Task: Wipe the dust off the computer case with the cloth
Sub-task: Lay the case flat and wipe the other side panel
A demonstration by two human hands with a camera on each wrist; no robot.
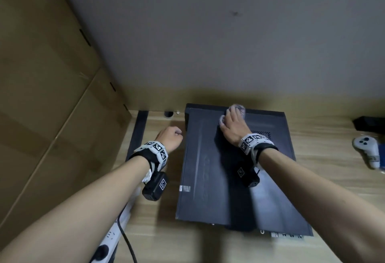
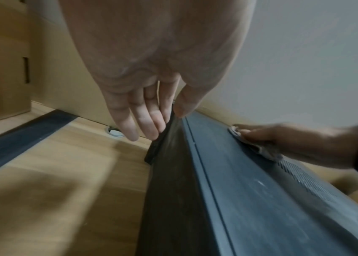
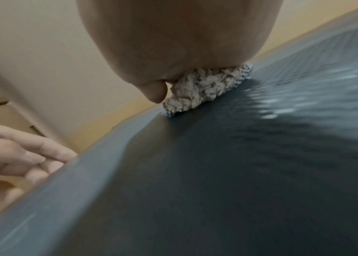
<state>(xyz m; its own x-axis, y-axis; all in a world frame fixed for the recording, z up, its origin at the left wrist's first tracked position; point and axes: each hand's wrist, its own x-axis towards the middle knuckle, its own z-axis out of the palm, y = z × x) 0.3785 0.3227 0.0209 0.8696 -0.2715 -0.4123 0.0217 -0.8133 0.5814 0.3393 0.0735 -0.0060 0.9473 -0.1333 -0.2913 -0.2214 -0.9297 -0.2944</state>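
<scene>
A black computer case (image 1: pixel 208 179) lies flat on the wooden desk (image 1: pixel 158 231), dusty with streaks on its top panel. My right hand (image 1: pixel 230 125) presses a crumpled white cloth (image 1: pixel 239 109) onto the panel near the far edge. In the right wrist view the cloth (image 3: pixel 204 90) is wadded under my palm with the thumb tucked against its side. My left hand (image 1: pixel 169 136) stands at the case's far left corner. The left wrist view shows its thumb on the top edge and its fingers (image 2: pixel 147 121) lying straight against the case (image 2: pixel 239 190) side wall.
Cardboard boxes (image 1: pixel 41 96) wall off the left. A white power strip (image 1: pixel 116 227) with a black cable lies under my left forearm. A white controller (image 1: pixel 366 150) and a dark object (image 1: pixel 368 124) sit at the right. A cable hole (image 1: pixel 168 114) and the wall lie behind.
</scene>
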